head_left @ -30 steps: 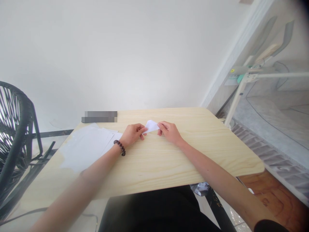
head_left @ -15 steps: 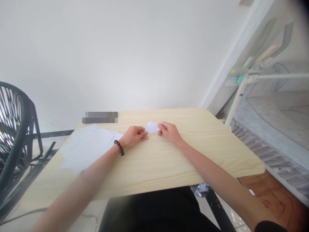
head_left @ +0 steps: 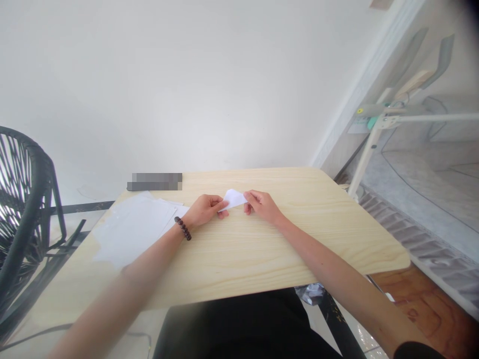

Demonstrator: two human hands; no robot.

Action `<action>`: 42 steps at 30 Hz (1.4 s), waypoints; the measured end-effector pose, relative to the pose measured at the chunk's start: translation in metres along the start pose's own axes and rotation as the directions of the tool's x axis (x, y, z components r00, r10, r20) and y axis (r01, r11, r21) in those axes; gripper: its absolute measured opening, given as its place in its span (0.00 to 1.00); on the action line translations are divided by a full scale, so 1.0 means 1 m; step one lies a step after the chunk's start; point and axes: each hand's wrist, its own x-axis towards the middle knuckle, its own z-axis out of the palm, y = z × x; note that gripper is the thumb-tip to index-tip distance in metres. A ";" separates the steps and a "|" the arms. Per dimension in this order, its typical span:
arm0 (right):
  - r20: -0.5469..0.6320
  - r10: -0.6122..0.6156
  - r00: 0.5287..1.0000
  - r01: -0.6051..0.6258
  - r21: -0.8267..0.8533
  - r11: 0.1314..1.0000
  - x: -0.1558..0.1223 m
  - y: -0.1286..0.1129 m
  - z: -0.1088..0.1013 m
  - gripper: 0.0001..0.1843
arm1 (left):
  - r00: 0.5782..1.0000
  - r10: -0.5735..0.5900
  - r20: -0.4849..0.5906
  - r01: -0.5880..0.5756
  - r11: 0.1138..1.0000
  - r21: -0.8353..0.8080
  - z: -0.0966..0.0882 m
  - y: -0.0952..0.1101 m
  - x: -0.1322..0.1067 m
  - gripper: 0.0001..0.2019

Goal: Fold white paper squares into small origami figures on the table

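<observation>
We see soft, bright light spread across the pale wall (head_left: 239, 99), with faint shadows on the table (head_left: 262, 259). The small white paper (head_left: 235, 197) is too pale to show us fine detail. Wide-angle stretching distorts the edges, haze blurs the left forearm (head_left: 116, 291), coarse pixels cover a grey strip (head_left: 155, 182), and the upper right corner darkens.

Between the bare right hand (head_left: 262, 204) and the right edge of the pale wood-grain desk (head_left: 329, 214) lies open room; near the left edge, overlapping white paper sheets (head_left: 145, 217) and, at the far left corner, a dark pixelated oblong (head_left: 155, 182) obstruct passage.
</observation>
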 end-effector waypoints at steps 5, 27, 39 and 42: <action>0.008 -0.011 1.000 0.012 -0.110 0.994 0.000 -0.002 0.000 0.18 | 0.999 0.027 0.023 -0.027 0.999 -0.020 0.002 0.000 0.000 0.20; 0.124 -0.047 0.991 0.064 -0.137 0.988 -0.004 -0.007 0.005 0.15 | 1.000 0.018 0.021 -0.018 1.000 -0.005 0.004 0.000 -0.001 0.23; 0.191 -0.073 0.979 0.112 -0.202 0.973 -0.005 -0.004 0.007 0.14 | 0.999 0.022 0.040 -0.017 0.993 -0.113 0.005 -0.002 0.000 0.20; 0.180 -0.074 0.981 0.112 -0.214 0.970 -0.006 -0.004 0.008 0.14 | 0.998 0.011 0.057 -0.005 0.994 -0.112 0.005 -0.002 -0.001 0.19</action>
